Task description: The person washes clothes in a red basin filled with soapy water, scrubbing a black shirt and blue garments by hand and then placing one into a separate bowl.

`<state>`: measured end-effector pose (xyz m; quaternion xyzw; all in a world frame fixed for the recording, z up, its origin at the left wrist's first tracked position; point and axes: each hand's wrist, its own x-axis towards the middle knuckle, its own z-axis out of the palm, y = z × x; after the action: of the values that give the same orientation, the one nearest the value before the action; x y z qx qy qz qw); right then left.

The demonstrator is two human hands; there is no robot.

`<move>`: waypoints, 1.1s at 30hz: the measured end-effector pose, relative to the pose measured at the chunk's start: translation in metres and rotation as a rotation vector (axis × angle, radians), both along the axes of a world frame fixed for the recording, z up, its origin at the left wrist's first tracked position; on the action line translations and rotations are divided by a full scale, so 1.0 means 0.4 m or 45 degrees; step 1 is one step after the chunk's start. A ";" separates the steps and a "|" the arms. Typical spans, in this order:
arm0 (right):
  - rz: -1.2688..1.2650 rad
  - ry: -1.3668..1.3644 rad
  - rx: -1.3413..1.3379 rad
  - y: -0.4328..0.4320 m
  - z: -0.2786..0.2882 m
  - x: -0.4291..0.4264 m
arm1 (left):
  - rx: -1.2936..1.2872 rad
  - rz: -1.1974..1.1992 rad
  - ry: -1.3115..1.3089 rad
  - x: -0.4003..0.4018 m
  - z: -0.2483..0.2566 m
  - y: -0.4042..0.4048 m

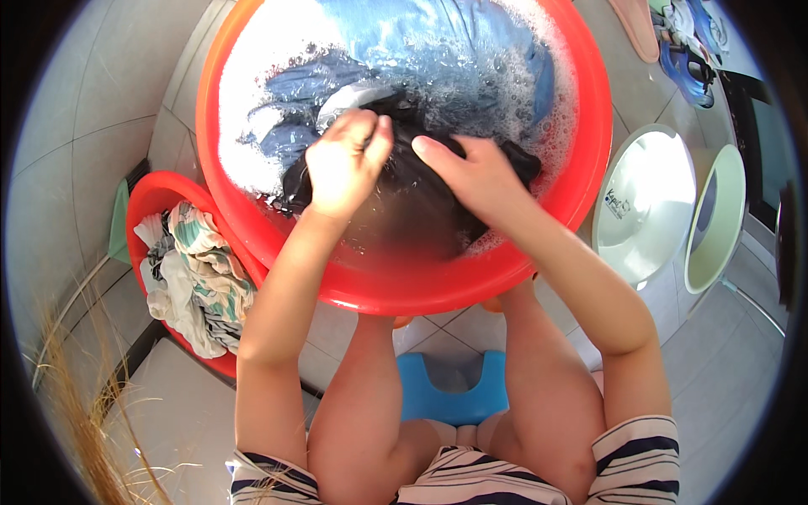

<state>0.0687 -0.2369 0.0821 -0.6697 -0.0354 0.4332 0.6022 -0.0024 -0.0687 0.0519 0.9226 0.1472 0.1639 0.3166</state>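
Observation:
A large red plastic tub (404, 290) of sudsy water stands before me, holding soaked clothes. My left hand (350, 158) is over a black wet garment (416, 196), its fingers curled beside a whitish patch of cloth (353, 98); whether it pinches fabric is unclear. On the right side of the same black garment rests my right hand (476, 173), thumb toward the middle and the other fingers partly hidden in the dark cloth. Blue denim-like cloth (435, 38) floats at the far side among the foam.
At the left, a smaller red basin (142, 189) holds crumpled clothes (202, 271). A white basin (644, 208) and a pale green basin (732, 221) stand at the right. A blue plastic stool (451, 404) is between my legs. Sandals (688, 76) lie at the upper right.

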 end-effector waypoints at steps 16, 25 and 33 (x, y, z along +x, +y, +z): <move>0.199 -0.422 -0.730 0.092 -0.276 0.037 | 0.124 -0.065 0.822 -0.040 -0.295 0.023; 0.299 -0.045 -0.173 0.055 -0.045 0.134 | -0.351 -0.160 0.239 -0.028 -0.223 0.053; 0.103 0.401 0.552 -0.066 0.243 0.124 | -1.318 -0.166 -0.067 -0.116 -0.086 0.040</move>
<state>0.1182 -0.2634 0.1794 -0.4476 -0.0597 0.5380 0.7118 -0.0489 -0.0527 0.0177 0.6483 0.1432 0.0728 0.7443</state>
